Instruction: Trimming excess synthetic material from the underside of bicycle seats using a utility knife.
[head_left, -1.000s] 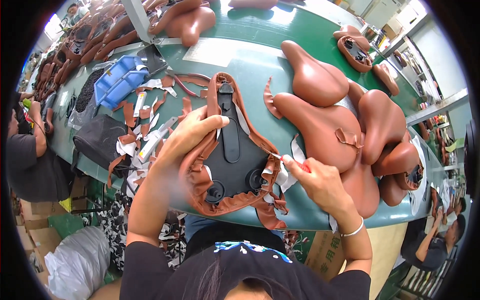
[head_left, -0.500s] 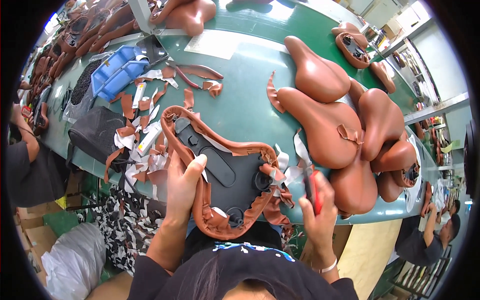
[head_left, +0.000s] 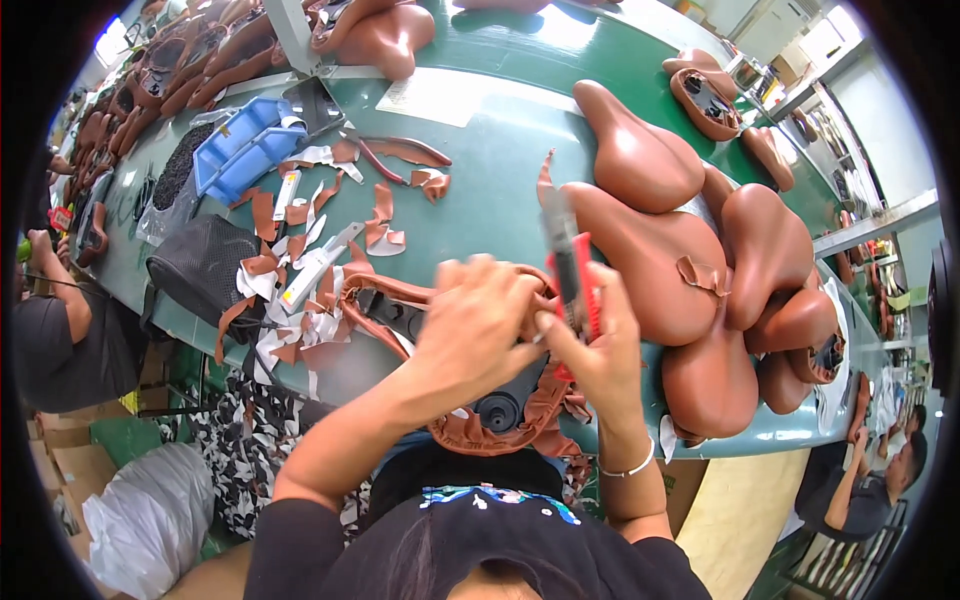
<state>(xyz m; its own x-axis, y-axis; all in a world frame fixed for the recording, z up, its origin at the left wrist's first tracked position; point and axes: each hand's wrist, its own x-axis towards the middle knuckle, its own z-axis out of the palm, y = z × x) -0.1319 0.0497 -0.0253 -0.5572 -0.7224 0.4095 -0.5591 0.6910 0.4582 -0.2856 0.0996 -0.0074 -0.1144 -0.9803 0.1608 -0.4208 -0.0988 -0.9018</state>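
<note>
Raised since the earlier frame, the right hand grips a red utility knife above the upturned saddle at the table's near edge; left hand clasps its brown cover.

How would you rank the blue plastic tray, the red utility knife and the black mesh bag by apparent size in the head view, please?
1. Black mesh bag looks largest.
2. Blue plastic tray, only slightly smaller and farther away, so that order is unsure.
3. Red utility knife in the right hand, smallest despite being nearest.
</note>
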